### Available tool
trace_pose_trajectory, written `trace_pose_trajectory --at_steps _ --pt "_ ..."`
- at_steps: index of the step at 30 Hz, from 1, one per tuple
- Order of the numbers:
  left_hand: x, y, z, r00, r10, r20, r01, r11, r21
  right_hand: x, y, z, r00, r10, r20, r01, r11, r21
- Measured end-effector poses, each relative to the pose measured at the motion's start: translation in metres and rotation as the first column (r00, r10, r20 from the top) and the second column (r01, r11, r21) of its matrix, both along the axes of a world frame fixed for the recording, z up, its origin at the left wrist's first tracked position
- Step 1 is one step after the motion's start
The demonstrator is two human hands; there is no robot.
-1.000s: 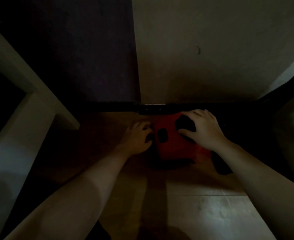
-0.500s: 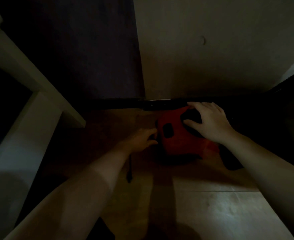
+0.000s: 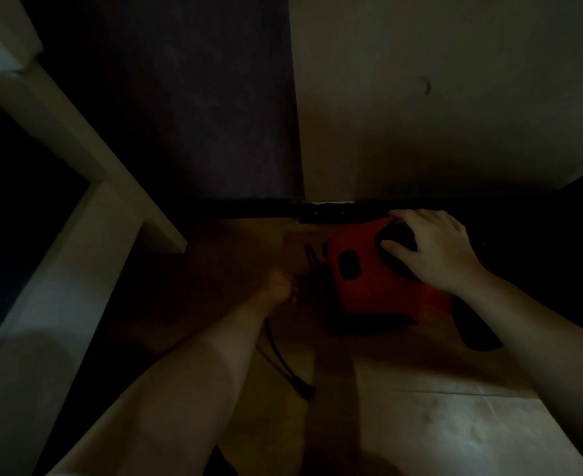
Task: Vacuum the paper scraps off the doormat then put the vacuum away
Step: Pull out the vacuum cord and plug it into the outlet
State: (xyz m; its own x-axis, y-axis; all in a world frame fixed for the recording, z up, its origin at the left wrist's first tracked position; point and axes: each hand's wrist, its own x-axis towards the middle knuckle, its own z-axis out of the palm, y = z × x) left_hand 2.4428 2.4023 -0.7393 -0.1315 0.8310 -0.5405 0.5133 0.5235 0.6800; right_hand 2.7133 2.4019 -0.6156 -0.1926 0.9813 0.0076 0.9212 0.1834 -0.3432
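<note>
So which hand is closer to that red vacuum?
Right. The right hand rests on top of the red vacuum; the left hand is off to its left, not touching it, by the black cord.

No legible text, label, brand, number or sign. The vacuum [image 3: 369, 280] carries dark panels on its red housing, but the low light leaves any marking on them unreadable. The wall [image 3: 437, 115] on the far right bears one small curved mark that is not a readable character.
</note>
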Motion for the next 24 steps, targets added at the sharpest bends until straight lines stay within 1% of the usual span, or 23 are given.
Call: trace_pose_trajectory --at_steps 1,2,3,5,7,10,11,12,15,16,17,18,19,20,21,22,23,24 --pt "-0.001 0.006 0.004 0.993 0.097 0.062 -0.102 0.992 0.078 0.0 0.0 0.0 1.0 -0.002 0.0 0.002 1.0 -0.005" --pt "0.0 0.012 0.01 0.985 0.13 0.116 -0.147 0.977 0.153 -0.001 0.0 0.001 1.0 -0.006 -0.002 0.006 1.0 -0.009" --pt "0.003 0.018 0.018 0.976 0.121 0.18 -0.159 0.963 0.216 -0.002 0.001 0.0 1.0 -0.01 -0.003 0.01 1.0 -0.009" --pt "0.015 0.022 0.03 0.962 0.015 0.273 -0.103 0.945 0.31 -0.003 0.001 0.0 1.0 -0.016 -0.001 0.016 1.0 -0.005" --pt "0.026 0.019 0.037 0.951 -0.113 0.289 0.007 0.939 0.344 -0.003 0.001 0.001 1.0 -0.021 -0.003 0.021 1.0 -0.008" --pt "0.031 0.012 0.037 0.952 -0.224 0.207 0.133 0.916 0.379 -0.003 0.0 0.002 1.0 -0.015 -0.005 0.015 1.0 -0.008" --pt "0.03 0.011 0.037 0.954 -0.225 0.199 0.134 0.912 0.388 -0.002 0.0 0.002 1.0 -0.01 -0.001 0.01 1.0 -0.008" --pt "0.03 0.009 0.038 0.956 -0.198 0.216 0.101 0.916 0.389 -0.002 0.0 0.003 1.0 -0.005 0.004 0.005 1.0 -0.008" --pt "0.031 0.004 0.045 0.951 -0.024 0.308 -0.088 0.935 0.343 -0.001 0.0 0.004 1.0 -0.004 0.001 0.004 1.0 -0.01" --pt "0.03 0.003 0.046 0.947 -0.013 0.321 -0.107 0.929 0.354 -0.001 0.0 0.003 1.0 -0.004 -0.001 0.004 1.0 -0.008" --pt "0.028 0.001 0.047 0.949 -0.052 0.311 -0.076 0.92 0.385 -0.001 0.001 0.003 1.0 -0.005 0.001 0.005 1.0 -0.006" --pt "0.025 -0.002 0.048 0.951 -0.127 0.281 -0.003 0.908 0.42 -0.001 0.001 0.003 1.0 -0.005 0.007 0.005 1.0 -0.008" --pt "0.021 -0.004 0.049 0.952 -0.221 0.214 0.102 0.884 0.456 -0.001 0.002 0.003 1.0 -0.004 0.011 0.004 1.0 -0.012" --pt "0.016 -0.005 0.049 0.944 -0.315 0.097 0.232 0.843 0.485 -0.001 0.001 0.003 1.0 -0.004 0.012 0.004 1.0 -0.013" --pt "0.011 -0.005 0.049 0.918 -0.39 -0.079 0.377 0.79 0.483 -0.001 0.001 0.003 1.0 -0.006 0.01 0.006 1.0 -0.014" --pt "0.007 -0.004 0.049 0.867 -0.429 -0.255 0.499 0.745 0.443 -0.001 0.001 0.004 1.0 -0.008 0.006 0.008 1.0 -0.012" --pt "0.004 -0.004 0.05 0.811 -0.448 -0.377 0.577 0.72 0.386 -0.001 0.001 0.004 1.0 -0.01 0.003 0.01 1.0 -0.011" --pt "0.002 -0.004 0.051 0.769 -0.464 -0.439 0.621 0.706 0.341 -0.001 0.002 0.004 1.0 -0.012 0.003 0.012 1.0 -0.01"
